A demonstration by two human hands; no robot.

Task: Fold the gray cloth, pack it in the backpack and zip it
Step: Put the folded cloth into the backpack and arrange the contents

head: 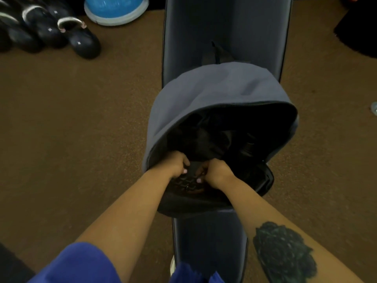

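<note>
Both hands are reaching into the open gray backpack (214, 99) lying on the desk (224, 27); left grip (179, 162) and right grip (216, 170) are clutching dark cloth (189, 180) at six o'clock inside.

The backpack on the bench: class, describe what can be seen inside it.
Inside the open backpack, both hands, left hand and right hand, grip dark bunched fabric near the opening. The interior is too dark to tell whether this is the gray cloth or lining; anything deeper is hidden.
</note>
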